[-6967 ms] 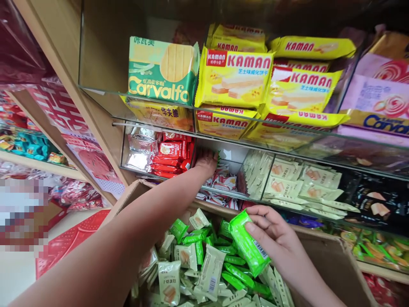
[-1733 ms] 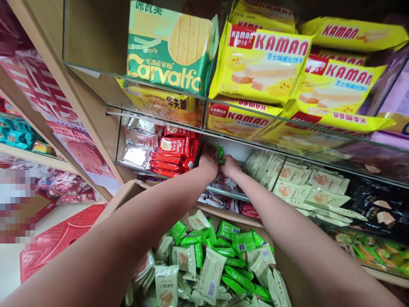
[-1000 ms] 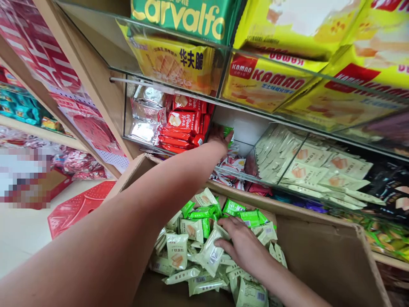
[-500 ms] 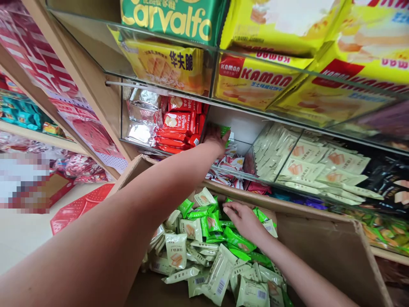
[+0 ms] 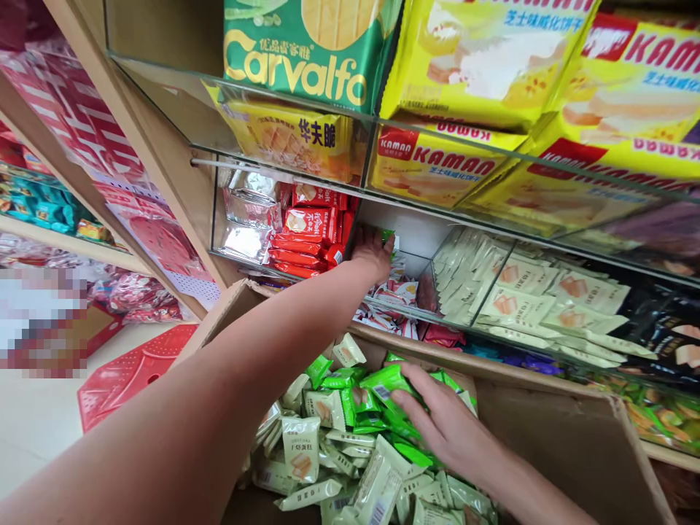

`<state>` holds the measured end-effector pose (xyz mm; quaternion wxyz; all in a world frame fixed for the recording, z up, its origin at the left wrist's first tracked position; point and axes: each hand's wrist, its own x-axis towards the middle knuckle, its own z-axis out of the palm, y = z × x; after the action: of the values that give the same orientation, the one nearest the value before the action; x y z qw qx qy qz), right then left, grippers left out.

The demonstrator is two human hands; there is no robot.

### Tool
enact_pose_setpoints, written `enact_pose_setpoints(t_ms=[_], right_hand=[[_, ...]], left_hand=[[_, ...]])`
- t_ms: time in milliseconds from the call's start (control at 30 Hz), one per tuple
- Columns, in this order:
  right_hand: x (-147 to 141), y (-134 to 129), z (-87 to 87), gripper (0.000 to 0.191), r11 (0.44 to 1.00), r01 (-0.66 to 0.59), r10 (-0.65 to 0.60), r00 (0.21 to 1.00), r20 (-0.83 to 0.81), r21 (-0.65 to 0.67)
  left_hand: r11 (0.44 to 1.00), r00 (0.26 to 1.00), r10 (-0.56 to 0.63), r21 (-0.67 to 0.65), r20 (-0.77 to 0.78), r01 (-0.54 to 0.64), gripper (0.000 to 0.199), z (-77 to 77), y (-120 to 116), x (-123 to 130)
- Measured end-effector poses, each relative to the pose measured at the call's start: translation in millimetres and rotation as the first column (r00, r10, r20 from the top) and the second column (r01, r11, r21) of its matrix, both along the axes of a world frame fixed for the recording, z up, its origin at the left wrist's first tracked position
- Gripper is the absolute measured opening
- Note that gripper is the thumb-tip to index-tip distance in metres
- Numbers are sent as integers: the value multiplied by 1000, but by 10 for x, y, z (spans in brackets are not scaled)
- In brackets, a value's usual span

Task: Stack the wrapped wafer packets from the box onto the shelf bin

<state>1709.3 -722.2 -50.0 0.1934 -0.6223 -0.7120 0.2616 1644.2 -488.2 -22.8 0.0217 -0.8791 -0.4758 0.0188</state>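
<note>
My left hand (image 5: pixel 375 254) reaches into a glass-fronted shelf compartment beside red snack packets (image 5: pixel 311 222). A bit of a green snack packet (image 5: pixel 388 235) shows at its fingers, which look closed on it; most of that packet is hidden. Down in the cardboard box (image 5: pixel 552 423), my right hand (image 5: pixel 445 415) has its thumb and fingers round another green snack packet (image 5: pixel 383 383). Around it lie more green packets and many pale cream-green cake packets (image 5: pixel 300 448) in a loose heap.
Above the compartment, glass shelf fronts hold yellow wafer bags (image 5: pixel 437 168) and a green bag (image 5: pixel 300 65). Pale packets (image 5: pixel 519 302) stand in the bins to the right, black packets (image 5: pixel 667 321) beyond. A red plastic stool (image 5: pixel 125 379) is on the floor at left.
My right hand has moved forward and closed on a green packet in the box. My left hand stays in the compartment. The view has shifted slightly, so the shelves appear lower.
</note>
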Motion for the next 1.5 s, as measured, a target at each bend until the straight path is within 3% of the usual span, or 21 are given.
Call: enact_pose_setpoints(t_ms=[100,200,300,467,633,700,867,1233,1367,1500], right_hand=[[108,-85,257,40,986,149,-138,980,-140,75],[184,-22,424,40,936,342,-305,907,-291,84],[229,79,554,40,911,403,-356,876,-326,89],[247,265,663,38,924,358,-302,899,-317,134],[265,410,617,38,932,361,-313,789,-528,-12],[281,376,628,37,942,336,-295,795,-530,-19],[305,204,721,43,985,132,-170,833,-526,-110],[329,222,751,37,979,99,-184,799,-573,-177],[347,185,695,47,977,156,-212,671,-710,-143],[279,128,640,25,958,204,-268,377,-887,-202]], left_hand=[[1000,999,-13,21,31,13,74,18,-19,-5],[996,996,-57,70,63,52,72,65,-42,-10],[987,990,-111,129,91,98,62,130,-69,-12],[972,980,-188,156,65,176,37,172,-77,-15],[962,969,-247,118,-2,245,20,141,-52,-33],[965,972,-234,116,-15,234,18,126,-48,-35],[972,978,-207,112,-4,206,20,107,-65,-21],[976,981,-193,101,1,192,29,139,-98,11],[976,982,-189,106,-5,188,30,137,-96,9],[976,982,-189,107,4,187,30,140,-95,7]])
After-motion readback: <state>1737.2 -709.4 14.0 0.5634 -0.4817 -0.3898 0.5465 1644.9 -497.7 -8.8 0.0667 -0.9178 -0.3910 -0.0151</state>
